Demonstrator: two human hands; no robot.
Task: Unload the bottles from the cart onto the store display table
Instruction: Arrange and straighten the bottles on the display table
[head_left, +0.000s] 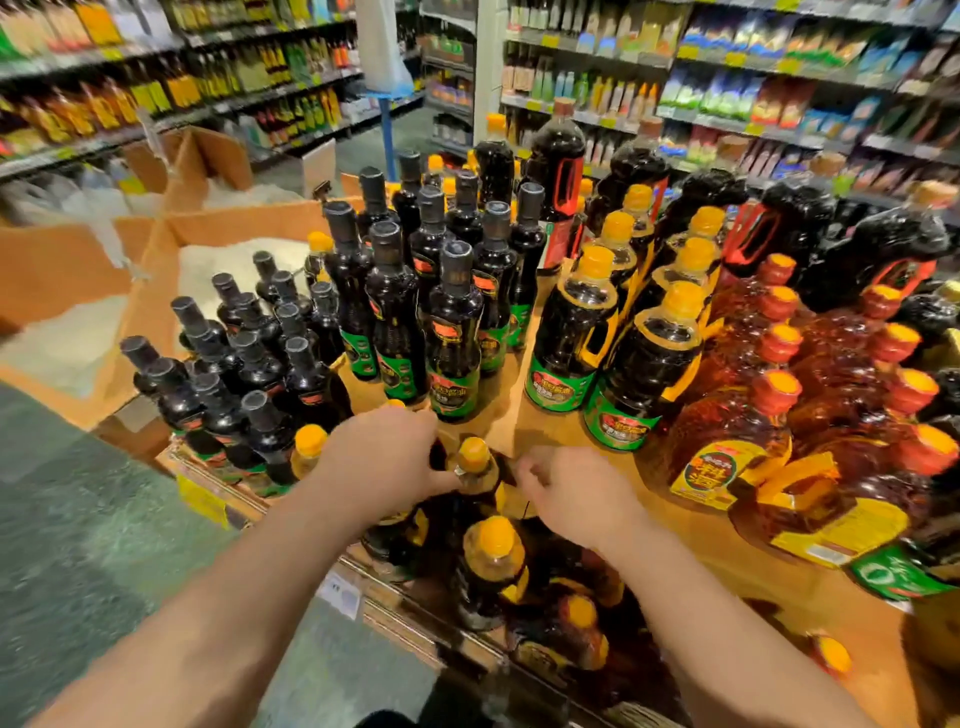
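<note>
My left hand is at the front edge of the wooden display table, its fingers and thumb curled at the neck of a dark bottle with an orange cap. My right hand hovers just right of that bottle, blurred, with loosely curled fingers that hold nothing. More orange-capped dark bottles stand below and in front of it. Another orange cap peeks out behind my left hand. No cart can be made out.
Tall black-capped bottles fill the table's middle and left. Handled orange-capped bottles and amber jugs with red caps crowd the right. Cardboard bins of white grain stand at the left. Stocked shelves line the aisles. Green floor lies at the left.
</note>
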